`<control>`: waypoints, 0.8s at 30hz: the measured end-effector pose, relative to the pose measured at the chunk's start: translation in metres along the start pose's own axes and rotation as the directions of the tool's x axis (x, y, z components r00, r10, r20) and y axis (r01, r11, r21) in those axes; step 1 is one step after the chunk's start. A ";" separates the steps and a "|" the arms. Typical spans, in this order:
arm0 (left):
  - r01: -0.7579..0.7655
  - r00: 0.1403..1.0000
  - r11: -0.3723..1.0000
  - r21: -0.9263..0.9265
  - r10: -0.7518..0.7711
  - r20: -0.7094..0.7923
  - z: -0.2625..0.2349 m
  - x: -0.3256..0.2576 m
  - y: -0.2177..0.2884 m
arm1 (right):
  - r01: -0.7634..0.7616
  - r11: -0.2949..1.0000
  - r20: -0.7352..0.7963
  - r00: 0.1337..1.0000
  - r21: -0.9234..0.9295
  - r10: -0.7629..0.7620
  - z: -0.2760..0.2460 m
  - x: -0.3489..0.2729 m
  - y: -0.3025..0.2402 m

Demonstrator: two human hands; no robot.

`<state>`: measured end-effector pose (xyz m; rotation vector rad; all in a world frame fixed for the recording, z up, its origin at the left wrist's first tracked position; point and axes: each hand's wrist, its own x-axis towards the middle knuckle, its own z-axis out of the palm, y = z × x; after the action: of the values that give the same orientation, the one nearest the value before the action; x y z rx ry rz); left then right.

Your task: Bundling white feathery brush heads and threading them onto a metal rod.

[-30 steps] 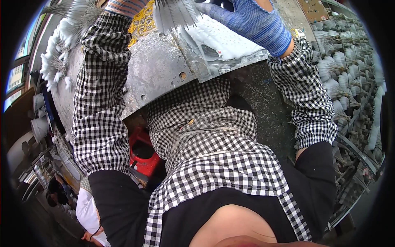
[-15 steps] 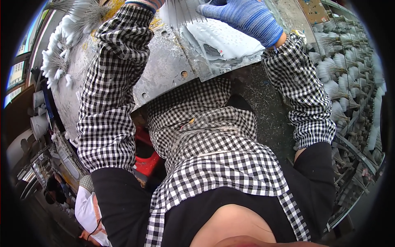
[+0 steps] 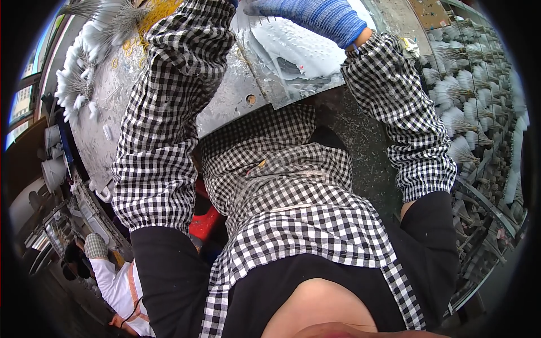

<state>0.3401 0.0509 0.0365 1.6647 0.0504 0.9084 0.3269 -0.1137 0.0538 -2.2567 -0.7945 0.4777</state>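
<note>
My right hand, in a blue knitted glove, reaches left at the top edge above a white dimpled layer of paste-like material on the bench. Its fingers are smeared and partly cut off by the frame. Thin wire tips show just beneath them; I cannot tell whether the hand grips them. Of my left hand only a blue sliver shows at the top edge, beyond the checked sleeve. Its fingers are out of sight, and so is anything in them.
Yellow rubber bands and white-tipped wire bundles lie on the left of the metal bench. Racks of similar bundles stand at right. A red stool is below; another person is at lower left.
Both arms have shifted: my left arm right and up, almost taking its hand out of view, my right arm left and up. The white-tipped wire bundle between the hands has mostly left the picture.
</note>
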 end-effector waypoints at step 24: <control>0.136 0.974 0.977 -0.162 -0.103 0.202 0.000 -0.034 0.037 | 0.184 0.931 0.000 0.981 0.315 -0.194 0.012 0.011 0.039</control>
<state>0.3007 0.0224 0.0498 1.5600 -0.0590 0.6386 0.3444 -0.1232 0.0165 -1.8625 -0.8757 0.5097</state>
